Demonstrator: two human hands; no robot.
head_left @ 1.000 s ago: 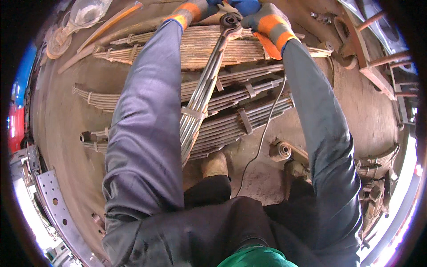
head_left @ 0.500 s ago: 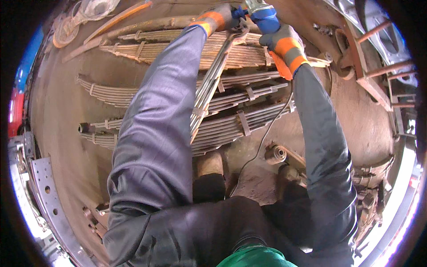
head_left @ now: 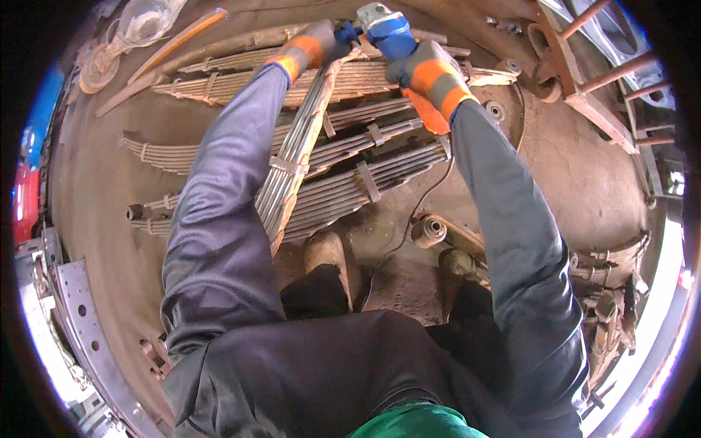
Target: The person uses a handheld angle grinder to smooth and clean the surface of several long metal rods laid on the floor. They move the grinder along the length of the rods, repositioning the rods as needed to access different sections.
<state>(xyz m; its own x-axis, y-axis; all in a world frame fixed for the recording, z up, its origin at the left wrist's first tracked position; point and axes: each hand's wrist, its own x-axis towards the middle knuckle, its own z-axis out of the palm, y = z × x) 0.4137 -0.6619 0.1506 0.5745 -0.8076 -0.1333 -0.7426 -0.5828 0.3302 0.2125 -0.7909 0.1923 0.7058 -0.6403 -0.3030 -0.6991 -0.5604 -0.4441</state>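
A blue angle grinder [head_left: 388,36] with a silver head is at the top middle. My left hand [head_left: 312,50], in a grey and orange glove, is closed on its side handle. My right hand [head_left: 431,77], gloved alike, is wrapped round its body. An orange piece [head_left: 429,113] hangs below my right hand. A long leaf spring [head_left: 290,164] lies diagonally beneath the grinder, across other leaf spring stacks [head_left: 343,197]. A dark cord [head_left: 405,237] runs down beside my right forearm.
Rusty metal frames [head_left: 600,117] stand at the right, with more springs [head_left: 613,259] below. A rolled-eye spring piece [head_left: 431,232] lies near my boot [head_left: 325,252]. A perforated steel rail [head_left: 82,310] is at the left. Round metal parts [head_left: 146,25] lie at the back left.
The grinder has come more into view since a second ago. Over the last half second both hands and the grinder have shifted left. The orange piece moved along with my right hand.
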